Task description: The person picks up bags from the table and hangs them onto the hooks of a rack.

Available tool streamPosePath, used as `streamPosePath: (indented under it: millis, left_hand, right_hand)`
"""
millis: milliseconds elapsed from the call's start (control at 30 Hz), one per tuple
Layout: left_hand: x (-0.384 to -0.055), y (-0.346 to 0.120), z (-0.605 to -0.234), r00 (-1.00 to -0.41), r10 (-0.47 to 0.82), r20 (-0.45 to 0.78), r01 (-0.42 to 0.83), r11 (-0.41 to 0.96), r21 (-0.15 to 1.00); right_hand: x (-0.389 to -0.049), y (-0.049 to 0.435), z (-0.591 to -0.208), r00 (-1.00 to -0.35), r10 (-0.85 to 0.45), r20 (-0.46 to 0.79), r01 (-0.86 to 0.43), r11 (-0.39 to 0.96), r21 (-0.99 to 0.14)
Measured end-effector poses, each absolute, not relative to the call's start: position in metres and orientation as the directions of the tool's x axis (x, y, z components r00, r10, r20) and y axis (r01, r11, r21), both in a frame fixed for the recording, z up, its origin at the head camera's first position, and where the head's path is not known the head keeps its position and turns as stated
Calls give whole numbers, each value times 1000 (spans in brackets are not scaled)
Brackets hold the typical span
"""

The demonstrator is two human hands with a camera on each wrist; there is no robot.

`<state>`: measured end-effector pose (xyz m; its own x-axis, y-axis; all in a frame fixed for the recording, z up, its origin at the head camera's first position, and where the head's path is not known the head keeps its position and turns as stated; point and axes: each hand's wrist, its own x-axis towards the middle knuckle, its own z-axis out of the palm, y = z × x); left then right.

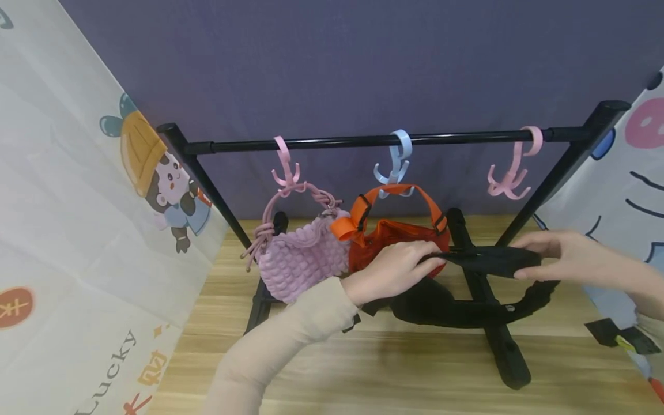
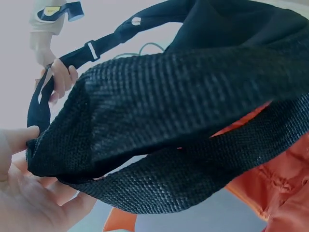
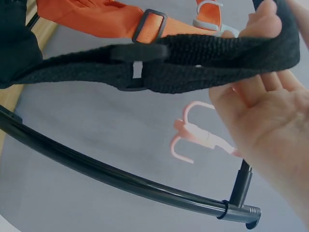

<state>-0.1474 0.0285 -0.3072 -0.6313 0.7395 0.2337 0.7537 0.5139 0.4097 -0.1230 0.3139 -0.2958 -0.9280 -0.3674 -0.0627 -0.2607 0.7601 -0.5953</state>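
Observation:
Between my two hands stretches the black strap (image 1: 487, 259) of a black bag (image 1: 430, 302). My left hand (image 1: 396, 268) pinches it on the left, thumb against fingers. At its right end my right hand (image 1: 560, 256) holds the loop. The right wrist view shows the strap (image 3: 193, 84) bending around that hand, with a slider buckle (image 3: 137, 70) along it. Below the hands hangs the bag's dark body, partly covered by my left hand. An orange bag (image 1: 404, 230) hangs just behind my left hand from a blue hook (image 1: 398, 155).
A black rail (image 1: 337, 142) crosses the stand at the back. A pink knitted bag (image 1: 306, 253) hangs at left from a pink hook (image 1: 284, 161). Another pink hook (image 1: 510, 173) on the right carries no bag. The stand's black foot (image 1: 500, 346) rests on the wood-grain surface (image 1: 404, 369).

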Motion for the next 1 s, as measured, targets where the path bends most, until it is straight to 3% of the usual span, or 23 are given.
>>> streamPosePath:
  millis: [167, 500, 633, 767, 900, 1000]
  left_hand:
    - [-154, 31, -300, -651, 727, 219, 737, 537, 410]
    - [-163, 37, -289, -651, 707, 276, 750, 545, 374]
    - [-169, 41, -285, -645, 685, 340, 764, 571, 301]
    - [-175, 45, -282, -633, 662, 400, 771, 588, 245]
    - [-181, 50, -277, -635, 649, 420, 764, 608, 217]
    - [-185, 54, -273, -643, 634, 430, 754, 623, 209]
  right_hand:
    - [-128, 318, -289, -931, -365, -17, -302, 793, -529]
    - [-132, 314, -268, -975, -223, 14, -206, 875, -439]
    - [-133, 316, -265, -963, -218, 156, -264, 876, -404]
    - [-135, 317, -263, -912, -249, 326, -357, 874, -330]
    - [-137, 317, -258, -879, -224, 422, -352, 901, -254]
    - [-138, 316, -253, -869, -183, 460, -328, 909, -258]
